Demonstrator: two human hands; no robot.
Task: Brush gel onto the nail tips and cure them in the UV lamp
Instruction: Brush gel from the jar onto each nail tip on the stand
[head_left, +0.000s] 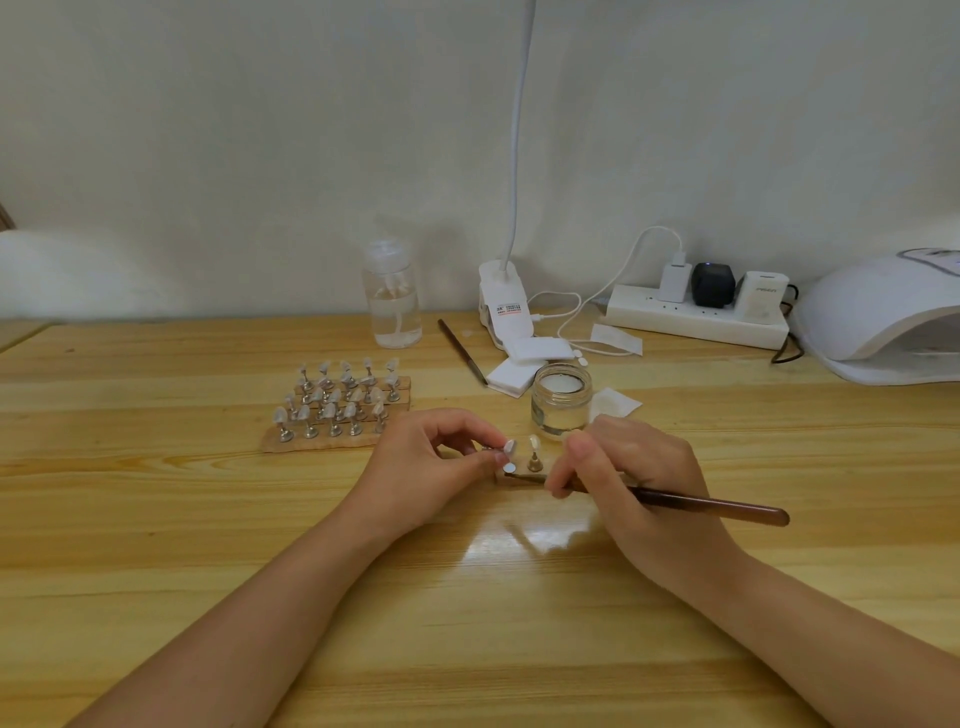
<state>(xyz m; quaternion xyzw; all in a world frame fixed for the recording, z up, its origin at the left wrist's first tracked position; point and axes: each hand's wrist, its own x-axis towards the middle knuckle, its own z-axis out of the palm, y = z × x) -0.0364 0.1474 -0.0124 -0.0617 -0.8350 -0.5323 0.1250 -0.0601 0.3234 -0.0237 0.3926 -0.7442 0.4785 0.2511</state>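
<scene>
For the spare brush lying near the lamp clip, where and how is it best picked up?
Pinch the spare brush at mid-handle, coming from above. It lies flat on the table, its near end by the white pads, so the far half is clear on both sides; probably easiest from its left.

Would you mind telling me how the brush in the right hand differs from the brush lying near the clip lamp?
The held brush is gripped by the right hand, lying almost level with its handle end pointing right; the spare brush lies untouched on the table, running diagonally. The held brush looks thicker and reddish brown, the spare one thinner and darker. Both are slim and brown-handled.
</scene>
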